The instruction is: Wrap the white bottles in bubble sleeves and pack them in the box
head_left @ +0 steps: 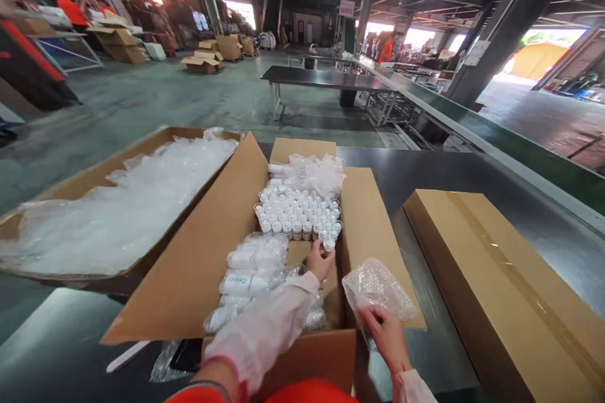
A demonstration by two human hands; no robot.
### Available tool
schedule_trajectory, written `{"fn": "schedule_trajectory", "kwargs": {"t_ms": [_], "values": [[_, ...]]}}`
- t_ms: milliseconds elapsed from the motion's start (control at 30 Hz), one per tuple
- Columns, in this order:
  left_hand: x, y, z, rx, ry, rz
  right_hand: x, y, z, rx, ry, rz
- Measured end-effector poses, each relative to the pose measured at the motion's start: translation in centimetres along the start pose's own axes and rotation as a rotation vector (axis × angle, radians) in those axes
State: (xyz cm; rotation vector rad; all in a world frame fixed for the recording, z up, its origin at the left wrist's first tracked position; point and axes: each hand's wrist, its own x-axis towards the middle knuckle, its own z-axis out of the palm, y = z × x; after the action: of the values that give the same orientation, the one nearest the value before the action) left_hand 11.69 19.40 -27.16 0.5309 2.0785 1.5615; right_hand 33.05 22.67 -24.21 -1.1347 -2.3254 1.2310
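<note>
In front of me stands an open cardboard box (373, 214). Its far half holds several rows of small clear bottles with white caps (297, 211), standing upright. My left hand (320, 262) reaches into the box, fingers closed round a bottle (329, 243) at the near right corner of those rows. Beside the box's right flap, my right hand (386, 335) pinches a clear bubble wrap bag (378, 289). Bubble-wrapped bottles (253, 280) lie in the near left part of the box, partly hidden by my left sleeve.
Left of me is a wide carton (155, 132) piled with clear bubble wrap bags (118, 220). A long taped cardboard box (501, 277) lies on the dark table (392, 167) at right. More plastic wrap (307, 171) sits at the open box's far end. A green conveyor belt (454, 116) runs beyond.
</note>
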Motion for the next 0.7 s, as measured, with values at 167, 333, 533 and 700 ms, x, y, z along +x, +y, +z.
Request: {"fn": "schedule_trajectory", "kwargs": {"t_ms": [167,333,533,700], "values": [[-6.5,2.7,-5.0,-0.211,-0.383,0.309,0.8,0.0,0.4,0.121,-0.012,-0.043],[-10.4,3.3,-5.2,0.1,-0.847,0.351,0.6,-0.2,1.0,0.132,0.158,-0.056],[-9.1,2.6,-2.9,-0.187,-0.825,-0.264,-2.1,-1.4,1.5,-0.046,0.345,-0.346],[-9.9,3.7,-3.0,-0.903,-0.858,-0.622,-3.2,-3.2,1.6,-0.159,0.425,-0.572]]}}
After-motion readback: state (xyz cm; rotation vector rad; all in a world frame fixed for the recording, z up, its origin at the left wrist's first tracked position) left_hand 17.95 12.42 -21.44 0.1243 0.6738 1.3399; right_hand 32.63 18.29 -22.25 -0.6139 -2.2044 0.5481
